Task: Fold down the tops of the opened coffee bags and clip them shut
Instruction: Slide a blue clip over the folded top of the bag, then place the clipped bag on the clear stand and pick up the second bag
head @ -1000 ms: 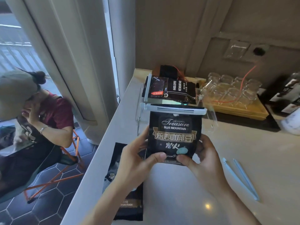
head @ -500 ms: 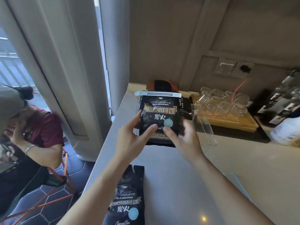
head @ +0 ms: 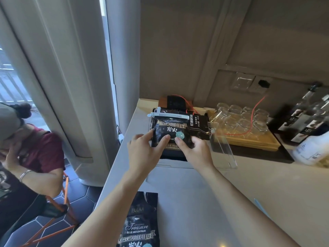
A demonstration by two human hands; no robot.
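Clipped coffee bag [head: 170, 130] apparently pinched between left hand [head: 142, 150] and right hand [head: 193, 151].

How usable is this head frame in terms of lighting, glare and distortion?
Head view: daylight from the window at left; a small glare spot on the pale countertop; wide-angle bending of the edges; clear glass cups look soft; gold print on the clipped black coffee bag is readable.

black coffee bag [head: 170, 131], white clip [head: 168, 116], orange cable [head: 252, 122]
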